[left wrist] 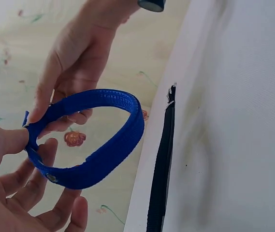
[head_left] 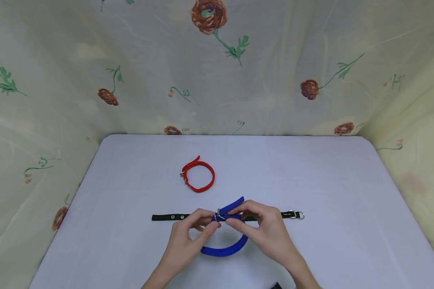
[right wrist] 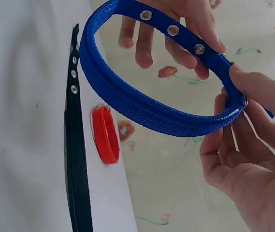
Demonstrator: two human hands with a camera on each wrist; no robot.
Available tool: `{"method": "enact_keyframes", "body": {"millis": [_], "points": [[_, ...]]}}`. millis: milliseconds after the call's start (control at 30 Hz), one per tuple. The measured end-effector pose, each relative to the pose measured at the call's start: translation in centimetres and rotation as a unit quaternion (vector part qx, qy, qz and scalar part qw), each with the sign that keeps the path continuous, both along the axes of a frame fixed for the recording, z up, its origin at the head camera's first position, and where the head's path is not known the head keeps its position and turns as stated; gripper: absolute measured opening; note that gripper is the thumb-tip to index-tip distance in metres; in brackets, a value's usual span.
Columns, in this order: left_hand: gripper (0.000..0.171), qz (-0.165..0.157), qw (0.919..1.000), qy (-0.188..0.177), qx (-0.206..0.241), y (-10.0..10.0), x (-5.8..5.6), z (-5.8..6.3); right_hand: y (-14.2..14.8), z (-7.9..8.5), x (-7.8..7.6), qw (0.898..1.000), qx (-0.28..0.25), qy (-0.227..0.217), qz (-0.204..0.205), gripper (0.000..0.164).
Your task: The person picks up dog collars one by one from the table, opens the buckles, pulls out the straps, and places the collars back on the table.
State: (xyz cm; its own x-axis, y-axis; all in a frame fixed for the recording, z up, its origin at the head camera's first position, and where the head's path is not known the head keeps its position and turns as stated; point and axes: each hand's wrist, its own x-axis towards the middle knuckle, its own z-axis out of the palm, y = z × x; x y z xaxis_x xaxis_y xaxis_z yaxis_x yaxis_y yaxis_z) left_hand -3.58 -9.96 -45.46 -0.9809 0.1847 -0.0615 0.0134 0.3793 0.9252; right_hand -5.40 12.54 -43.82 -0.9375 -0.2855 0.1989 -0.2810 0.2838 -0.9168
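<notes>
A blue collar (head_left: 226, 252), bent into a loop, is held between both hands above the white table. My left hand (head_left: 182, 241) pinches it beside the metal buckle (head_left: 218, 216). The right hand (head_left: 269, 230) pinches the strap just right of the buckle, whose free end sticks up past the fingers. Metal-ringed holes (right wrist: 173, 30) show along the blue band in the right wrist view. Behind the hands a black collar (head_left: 288, 215) lies straight on the table, its middle partly hidden by them. Farther back rests a red collar (head_left: 214, 176), fastened in a ring.
The white table (head_left: 329, 172) has rounded far corners. Floral curtains (head_left: 275, 96) hang behind it and along both sides. A small dark object (head_left: 276, 285) shows at the bottom edge, by the right forearm.
</notes>
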Motion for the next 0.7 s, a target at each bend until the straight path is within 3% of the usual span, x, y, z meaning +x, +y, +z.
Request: {"method": "enact_keyframes", "body": {"millis": [167,367,567,700], "points": [[0.014,0.010,0.9997,0.018,0.014,0.0,-0.1,0.1,0.3,0.0,0.0,0.997,-0.038,-0.066,0.018,0.016],[0.012,0.023,0.9986,0.046,0.006,-0.3,-0.1,0.1,0.7,0.2,-0.1,0.995,-0.058,-0.079,0.008,0.015],[0.012,0.024,0.9994,0.024,-0.002,-0.5,0.1,0.2,1.1,0.3,0.0,0.993,-0.068,-0.093,0.008,0.014],[0.014,0.011,0.9997,0.020,0.001,-0.5,0.0,0.1,1.2,0.3,-0.1,0.995,-0.065,-0.079,0.013,0.013]]}}
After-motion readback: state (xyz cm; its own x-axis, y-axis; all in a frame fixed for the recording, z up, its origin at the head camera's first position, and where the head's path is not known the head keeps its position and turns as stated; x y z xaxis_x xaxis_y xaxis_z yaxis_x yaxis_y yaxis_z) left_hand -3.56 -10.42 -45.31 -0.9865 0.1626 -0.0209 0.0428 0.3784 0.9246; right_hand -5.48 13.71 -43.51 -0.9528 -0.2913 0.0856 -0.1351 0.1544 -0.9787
